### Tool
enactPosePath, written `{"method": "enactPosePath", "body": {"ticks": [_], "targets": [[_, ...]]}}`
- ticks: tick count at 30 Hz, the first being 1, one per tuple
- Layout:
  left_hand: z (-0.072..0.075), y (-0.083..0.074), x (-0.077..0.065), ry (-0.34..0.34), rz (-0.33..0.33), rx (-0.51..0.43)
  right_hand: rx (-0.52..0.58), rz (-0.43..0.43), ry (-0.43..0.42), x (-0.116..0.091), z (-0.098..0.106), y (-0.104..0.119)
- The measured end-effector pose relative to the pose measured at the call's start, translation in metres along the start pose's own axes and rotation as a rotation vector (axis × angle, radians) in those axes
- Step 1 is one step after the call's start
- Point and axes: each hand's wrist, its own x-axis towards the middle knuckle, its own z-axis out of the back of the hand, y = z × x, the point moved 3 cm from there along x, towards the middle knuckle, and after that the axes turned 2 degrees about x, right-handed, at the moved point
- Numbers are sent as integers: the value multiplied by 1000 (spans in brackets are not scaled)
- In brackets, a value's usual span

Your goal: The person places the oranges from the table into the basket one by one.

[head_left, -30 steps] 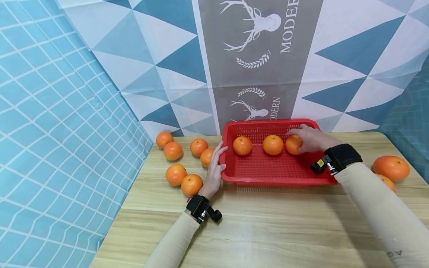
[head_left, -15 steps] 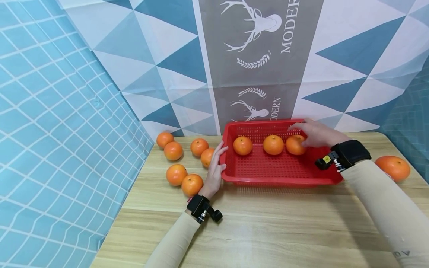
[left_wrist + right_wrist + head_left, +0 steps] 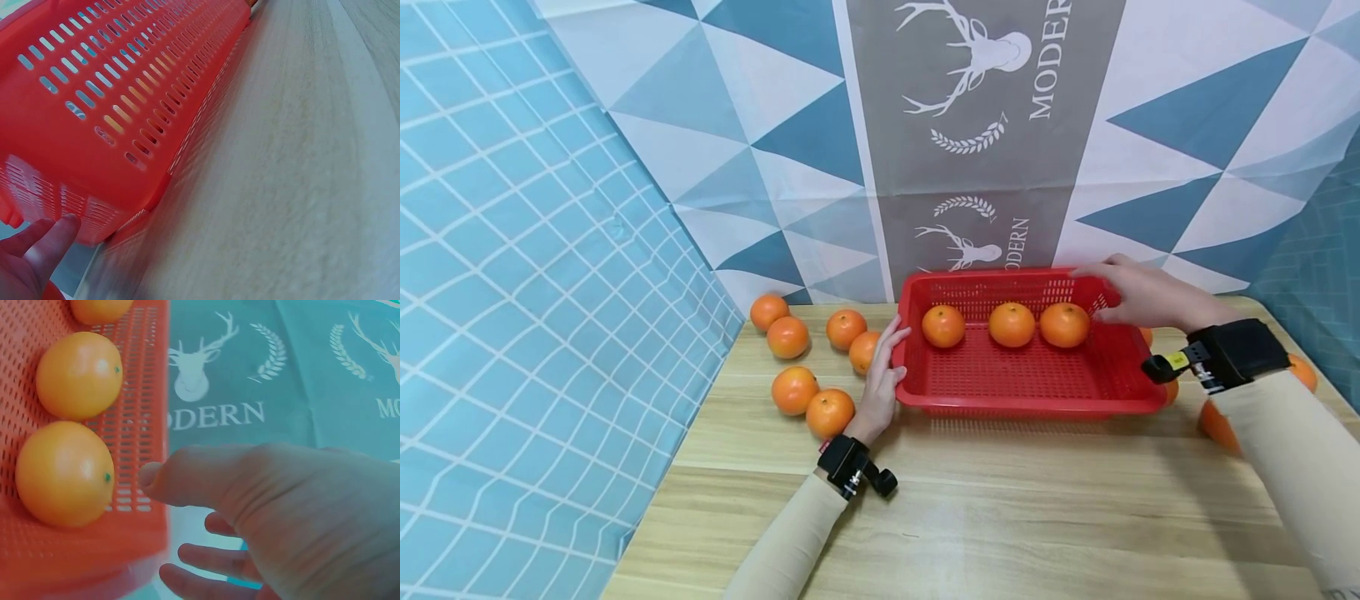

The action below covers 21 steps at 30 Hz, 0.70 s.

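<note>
A red plastic basket [image 3: 985,379] stands against the patterned backdrop. Inside it, along the back, lie three oranges: a left one [image 3: 943,326], a middle one [image 3: 1011,324] and a right one [image 3: 1064,325]. My left hand [image 3: 880,387] rests its extended fingers on the basket's left side; in the left wrist view, fingertips [image 3: 62,228] touch the red wall. Over the basket's back right corner hovers my right hand [image 3: 1142,293], fingers parted and holding nothing. The right wrist view has its thumb just beside the nearest orange [image 3: 65,475], apart from it.
Several oranges [image 3: 787,337] lie on the wooden table [image 3: 1000,517] left of the basket. More sit to its right, partly hidden by the right arm, including one orange [image 3: 1220,427] near the sleeve. A blue grid cloth [image 3: 535,292] borders the left side.
My right hand has released the right orange in the basket and moved up and rightward, off it. More oranges now show around the right arm. The left hand stays put.
</note>
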Motion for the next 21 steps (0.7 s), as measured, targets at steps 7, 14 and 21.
{"method": "enactPosePath", "body": {"ticks": [7, 14, 21], "targets": [[0, 2, 0, -7, -28, 18, -7, 9, -46, -16, 11, -13], [-1, -3, -1, 7, 12, -5, -39, 7, -60, -26, 13, -32], [-1, -3, -1, 2, 18, 5, -100, 0, -53, -34, 12, -53]]}}
